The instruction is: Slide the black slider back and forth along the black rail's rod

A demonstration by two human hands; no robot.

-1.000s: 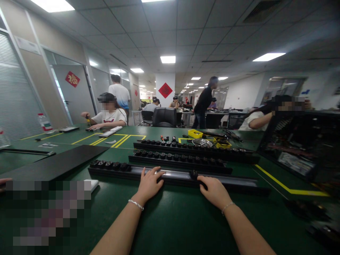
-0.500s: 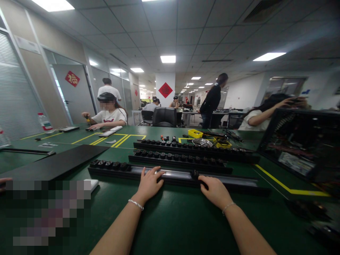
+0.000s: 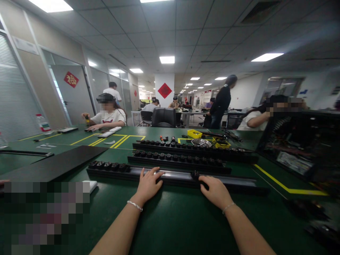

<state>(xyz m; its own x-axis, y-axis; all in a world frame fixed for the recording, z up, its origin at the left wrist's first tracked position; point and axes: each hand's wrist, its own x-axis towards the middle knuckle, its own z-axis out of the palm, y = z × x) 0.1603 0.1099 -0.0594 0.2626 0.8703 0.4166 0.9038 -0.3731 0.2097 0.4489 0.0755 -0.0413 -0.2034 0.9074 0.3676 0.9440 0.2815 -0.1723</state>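
Across the front of the green table lies a long black power-strip rail (image 3: 172, 177), its open channel showing a shiny strip. Several black socket modules (image 3: 107, 166) sit at its left end. My left hand (image 3: 150, 184) rests on the rail's middle with fingers spread, holding nothing. Further right, my right hand (image 3: 216, 191) has its fingers curled against a single black socket module (image 3: 195, 174) in the channel; the fingertips are partly hidden. Behind are two more rails, a nearer rail (image 3: 177, 163) and a farther rail (image 3: 196, 150), both lined with modules.
A dark flat panel (image 3: 61, 164) lies left. On the right stands an open black case (image 3: 294, 148) beside yellow tape. A yellow tray (image 3: 194, 134), a metal dish (image 3: 202, 142) and tools sit at the back. Co-workers sit across the table, and a person (image 3: 223, 101) stands behind.
My hands stay in nearly the same place on the rail and module. In the background, the standing person in dark clothes and another in white have shifted right.
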